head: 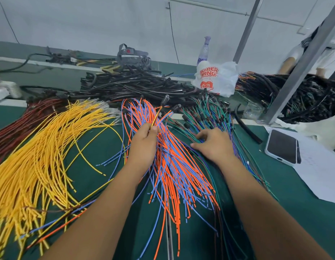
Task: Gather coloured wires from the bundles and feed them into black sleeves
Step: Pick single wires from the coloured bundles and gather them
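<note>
Wires lie fanned across the green mat-covered surface (99, 152) in colour-sorted bundles, which lets you pull one of each without hunting: dark red wires (22, 121) at your far left, yellow wires (41, 152) next, the mixed orange and blue wires (174, 166) in the middle, and green, blue and red wires with black end caps (204, 113) to the right.

Your left hand (144, 145) is raised over the orange and blue bundle, its fingers (153, 131) curled and clamped with the thumb on a thin gathered bunch of picked wires (157, 117) that stands up and away from you. Holding the ends together and upright like that keeps them aligned for feeding, and keeps them from dropping back into the pile.

Your right hand (215, 145) rests palm down on the green-and-blue bundle, its fingers (202, 135) bent and slightly apart, raking at the strands; whether a wire is already pinched under them is hard to tell from this angle, but nothing looks gripped.

Loose black tubular sleeves (136, 87) are heaped along the back of the surface, well beyond both hands, so you are likely at the gathering step, with feeding to come once the set is complete. One short black sleeve piece (247, 126) lies nearer, to your right, just short of the white-cased phone (282, 146) lying on white paper (316, 173).
</note>
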Demonstrator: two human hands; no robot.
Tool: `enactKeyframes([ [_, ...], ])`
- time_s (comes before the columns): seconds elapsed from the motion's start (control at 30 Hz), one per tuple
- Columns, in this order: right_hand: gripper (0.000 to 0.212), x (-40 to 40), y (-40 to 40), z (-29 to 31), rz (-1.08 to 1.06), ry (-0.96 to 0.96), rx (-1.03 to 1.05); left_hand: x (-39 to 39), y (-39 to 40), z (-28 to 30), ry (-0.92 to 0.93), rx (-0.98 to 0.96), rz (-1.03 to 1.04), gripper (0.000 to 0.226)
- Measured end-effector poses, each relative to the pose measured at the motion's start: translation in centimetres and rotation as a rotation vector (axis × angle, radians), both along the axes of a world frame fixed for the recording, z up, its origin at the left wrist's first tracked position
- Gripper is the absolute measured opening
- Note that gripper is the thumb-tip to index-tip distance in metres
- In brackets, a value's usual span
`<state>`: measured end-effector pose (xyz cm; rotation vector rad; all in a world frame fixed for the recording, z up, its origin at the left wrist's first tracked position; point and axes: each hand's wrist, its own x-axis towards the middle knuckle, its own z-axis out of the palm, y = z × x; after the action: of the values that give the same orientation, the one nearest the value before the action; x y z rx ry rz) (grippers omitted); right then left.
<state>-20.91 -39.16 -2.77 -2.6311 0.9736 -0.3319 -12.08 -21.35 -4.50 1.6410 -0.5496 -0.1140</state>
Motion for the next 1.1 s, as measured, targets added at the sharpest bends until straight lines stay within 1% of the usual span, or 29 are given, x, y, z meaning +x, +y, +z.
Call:
enactKeyframes([
  [0.17, 0.023, 0.4, 1.1, 0.5, -0.009, 0.113, -0.15, 0.0, -0.1, 0.1, 0.007, -0.01, 0.0, 0.035],
  [0.27, 0.014, 0.1, 1.0, 1.4, -0.068, 0.062, -0.183, -0.1, 0.0, 0.2, 0.011, -0.012, -0.007, 0.034],
  [0.33, 0.015, -0.1, 0.6, 2.4, -0.076, -0.007, -0.201, -0.2, 0.0, 0.2, 0.004, -0.01, -0.01, 0.035],
  [0.43, 0.016, -0.1, 0.4, 3.0, 0.009, -0.04, -0.124, -0.1, 0.1, 0.3, 0.022, -0.019, -0.008, 0.035],
  [0.5, 0.018, 0.0, 0.6, 2.6, 0.054, 0.065, -0.058, -0.1, 0.1, 0.3, 0.026, -0.019, -0.015, 0.035],
  [0.53, 0.025, 0.0, 0.8, 2.1, 0.076, 0.143, -0.06, -0.1, 0.2, 0.3, 0.023, -0.016, -0.016, 0.035],
  [0.57, 0.033, 0.0, 0.8, 1.6, 0.093, 0.201, -0.086, -0.1, 0.2, 0.3, 0.018, -0.014, -0.014, 0.035],
  [0.63, 0.039, -0.2, 1.0, 0.7, 0.088, 0.217, -0.149, 0.0, 0.2, 0.2, 0.018, -0.014, -0.016, 0.035],
  [0.7, 0.029, -0.3, 1.2, 0.3, 0.071, 0.187, -0.141, 0.0, 0.1, 0.2, 0.02, -0.014, -0.014, 0.035],
  [0.73, 0.021, -0.3, 1.2, 0.3, 0.067, 0.172, -0.104, 0.0, 0.1, 0.2, 0.021, -0.014, -0.012, 0.035],
  [0.77, 0.018, -0.3, 1.1, 0.4, 0.06, 0.146, -0.044, 0.0, 0.1, 0.2, 0.021, -0.017, -0.012, 0.034],
  [0.83, 0.02, -0.2, 0.6, 0.8, 0.055, 0.035, 0.106, 0.0, 0.1, 0.2, 0.021, -0.025, -0.017, 0.035],
  [0.9, 0.016, -0.4, 0.3, 1.7, 0.038, -0.153, 0.247, 0.0, 0.0, 0.2, 0.016, -0.022, -0.014, 0.035],
  [0.93, 0.015, -0.6, 0.3, 2.1, 0.032, -0.287, 0.328, 0.1, 0.0, 0.1, 0.013, -0.018, -0.012, 0.035],
  [1.0, 0.018, -1.0, 0.6, 2.9, 0.082, -0.622, 0.5, 0.2, 0.0, 0.0, 0.008, -0.015, -0.012, 0.034],
  [1.07, 0.02, -1.5, 0.9, 3.6, 0.145, -0.916, 0.559, 0.3, -0.1, -0.1, 0.004, -0.019, -0.016, 0.033],
  [1.1, 0.02, -1.7, 1.0, 3.8, 0.148, -1.004, 0.559, 0.3, -0.2, -0.2, 0.004, -0.022, -0.018, 0.033],
])
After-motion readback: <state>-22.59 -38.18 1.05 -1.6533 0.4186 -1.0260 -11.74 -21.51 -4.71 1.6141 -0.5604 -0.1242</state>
